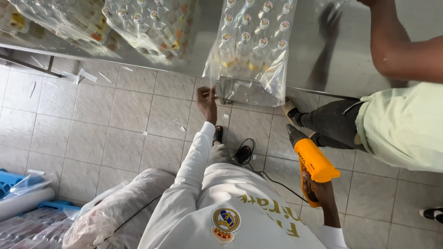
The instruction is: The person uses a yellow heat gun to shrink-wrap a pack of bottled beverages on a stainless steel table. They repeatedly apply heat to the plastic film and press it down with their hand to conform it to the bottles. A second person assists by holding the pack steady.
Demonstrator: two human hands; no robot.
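My left hand (206, 100) reaches forward and pinches the loose lower edge of a clear plastic wrap (251, 90) that holds a pack of small bottles (253, 39) on a steel table (318, 64). Down at my side, my right hand (319, 192) grips the handle of an orange and black heat gun (310, 159), nozzle pointing towards the table and away from the wrap. A black cord (267, 177) trails from the gun across the floor tiles.
Another person (397, 124) in a pale green shirt and dark trousers stands at the right, arm stretched over the table. More wrapped bottle packs (147, 25) lie on the table at the left. A plastic-covered bundle (115, 207) and a blue crate (9, 180) sit at the lower left.
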